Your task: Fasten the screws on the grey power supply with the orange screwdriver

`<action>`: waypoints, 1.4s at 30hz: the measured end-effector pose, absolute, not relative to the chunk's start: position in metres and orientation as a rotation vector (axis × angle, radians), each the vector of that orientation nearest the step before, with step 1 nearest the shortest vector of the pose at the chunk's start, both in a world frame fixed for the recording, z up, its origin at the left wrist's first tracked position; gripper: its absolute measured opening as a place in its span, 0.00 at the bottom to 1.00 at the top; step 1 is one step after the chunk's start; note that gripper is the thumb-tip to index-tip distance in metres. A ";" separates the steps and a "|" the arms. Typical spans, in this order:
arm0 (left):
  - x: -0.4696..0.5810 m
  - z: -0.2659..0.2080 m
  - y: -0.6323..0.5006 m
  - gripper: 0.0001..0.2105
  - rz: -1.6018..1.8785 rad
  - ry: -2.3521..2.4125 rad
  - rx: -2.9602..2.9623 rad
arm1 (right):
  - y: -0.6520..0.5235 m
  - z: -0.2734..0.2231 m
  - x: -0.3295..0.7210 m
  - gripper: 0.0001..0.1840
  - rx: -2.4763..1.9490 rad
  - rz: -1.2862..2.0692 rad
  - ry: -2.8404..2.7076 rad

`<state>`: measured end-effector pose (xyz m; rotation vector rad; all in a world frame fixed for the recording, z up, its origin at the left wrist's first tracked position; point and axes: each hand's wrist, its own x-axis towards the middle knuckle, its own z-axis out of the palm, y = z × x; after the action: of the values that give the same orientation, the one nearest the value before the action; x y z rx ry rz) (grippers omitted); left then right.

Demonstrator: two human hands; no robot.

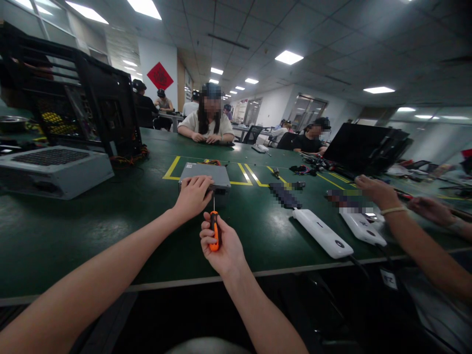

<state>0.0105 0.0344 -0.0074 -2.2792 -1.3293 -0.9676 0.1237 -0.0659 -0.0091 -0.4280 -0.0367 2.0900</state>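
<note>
A grey metal power supply unit (217, 173) lies on the green table in front of me, a bundle of coloured wires at its far side. My left hand (194, 195) grips its near edge, fingers laid over the top and thumb at the front. Below it, my right hand (223, 241) is wrapped round an orange and black screwdriver (214, 231). The screwdriver's shaft points away from me at the unit's front face. Its tip is by my left thumb, and I cannot tell whether it touches a screw.
A black computer case (125, 113) and a larger grey power supply (70, 172) stand left. White power banks (322, 233) and cables lie right, near a co-worker's hands (379, 191). Another black case (363, 147) sits beyond. A person (206, 120) sits opposite.
</note>
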 end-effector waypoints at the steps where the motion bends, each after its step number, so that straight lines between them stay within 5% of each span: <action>1: 0.011 -0.007 0.034 0.12 -0.965 -1.332 -2.281 | -0.066 -0.009 0.123 0.14 -0.431 2.087 -0.041; 42: 0.009 -0.007 0.034 0.13 -0.988 -1.324 -2.292 | -0.066 -0.006 0.125 0.12 -0.487 2.045 -0.022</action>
<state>0.0093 0.0340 -0.0074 -2.2918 -1.3239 -0.9882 0.1248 -0.0662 -0.0056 -0.4866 -0.0219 2.0448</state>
